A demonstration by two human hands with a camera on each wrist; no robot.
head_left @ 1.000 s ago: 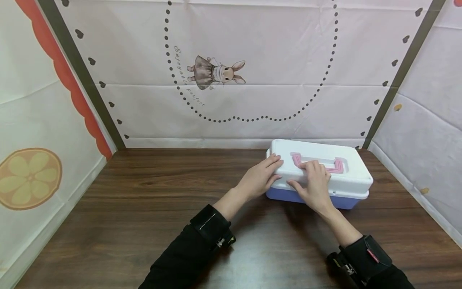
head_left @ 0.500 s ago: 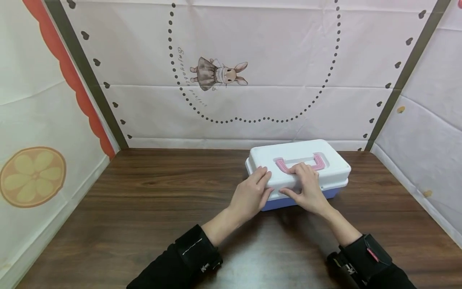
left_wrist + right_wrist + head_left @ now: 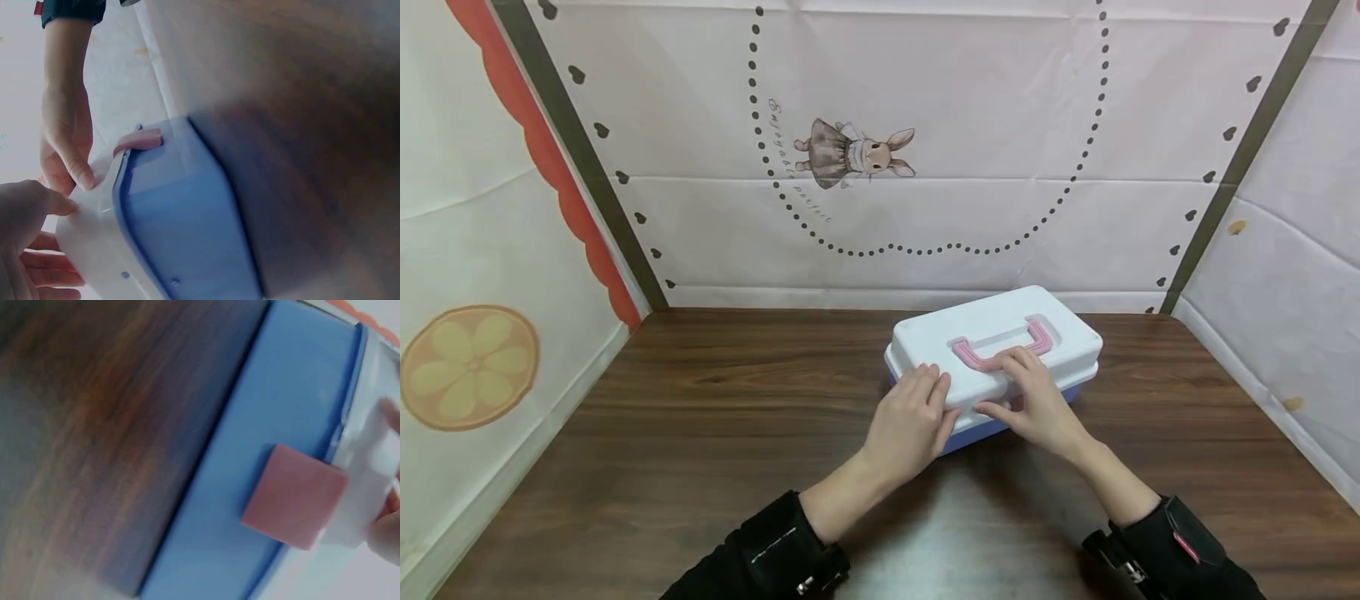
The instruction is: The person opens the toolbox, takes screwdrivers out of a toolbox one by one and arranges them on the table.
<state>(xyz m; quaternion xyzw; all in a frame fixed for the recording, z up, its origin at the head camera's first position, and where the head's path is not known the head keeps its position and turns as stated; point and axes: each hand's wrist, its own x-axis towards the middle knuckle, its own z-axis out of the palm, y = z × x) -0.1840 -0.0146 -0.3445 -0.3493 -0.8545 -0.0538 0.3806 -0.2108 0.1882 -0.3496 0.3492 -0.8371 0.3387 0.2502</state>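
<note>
A storage box with a white lid (image 3: 1000,321) and a blue base (image 3: 178,215) stands at an angle on the table, its lid down. The lid carries a pink handle (image 3: 970,357), and a pink latch (image 3: 295,497) lies over the front seam. My left hand (image 3: 910,421) rests on the lid's near left corner with fingers fairly straight and thumb along the front. With bent fingers, my right hand (image 3: 1037,404) holds the lid at the handle's near side, thumb on the front face. Its fingertips are partly hidden in the left wrist view.
The brown wooden table (image 3: 737,400) extends left and in front of the box. Behind it rises a white printed cloth wall (image 3: 962,108), close to the box's far side. Similar cloth walls stand left (image 3: 467,250) and right (image 3: 1285,292).
The box has slid left along the table and turned, its left end coming nearer. Both hands stay on it; the left hand has moved left and closer, the right only slightly.
</note>
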